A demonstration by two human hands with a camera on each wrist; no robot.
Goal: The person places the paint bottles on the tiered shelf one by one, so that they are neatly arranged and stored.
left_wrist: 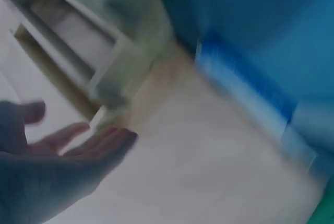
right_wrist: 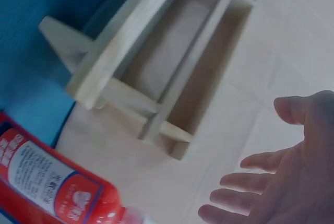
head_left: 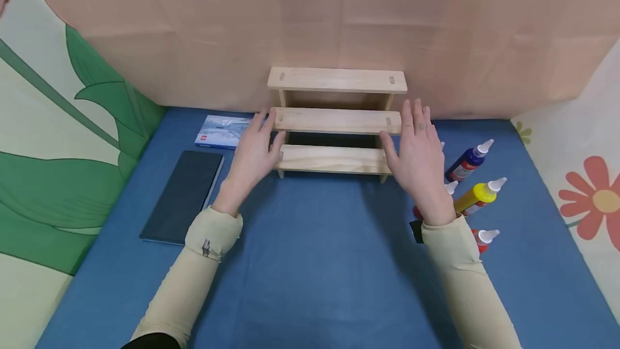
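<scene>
Blue cloth (head_left: 315, 263) covers the work table, its near part crossed by two pale rolled-up sleeves (head_left: 479, 290). Right of the right forearm, a red bottle (head_left: 483, 238) with a white nozzle lies partly hidden by the sleeve. On the opposite side, a dark notebook (head_left: 184, 198) lies flat beside the left forearm. Next beyond the red bottle lies a yellow bottle (head_left: 477, 198), then a dark blue bottle (head_left: 465, 166), nozzles to the right.

Left hand (head_left: 254, 155) and right hand (head_left: 418, 160) flank the wooden rack (head_left: 334, 159) at its two ends—both released, fingers extended, nothing grasped. Contact with the wood cannot be confirmed; the left wrist view is blurred.

Rack stands upright at the table's far edge, near the middle, its three slats stepped upward toward the rear. A flat blue-and-white box (head_left: 223, 131) lies left of it, partly behind the left hand. Farthest back—a creased pinkish-beige backdrop (head_left: 339, 15) rises behind the rack.
</scene>
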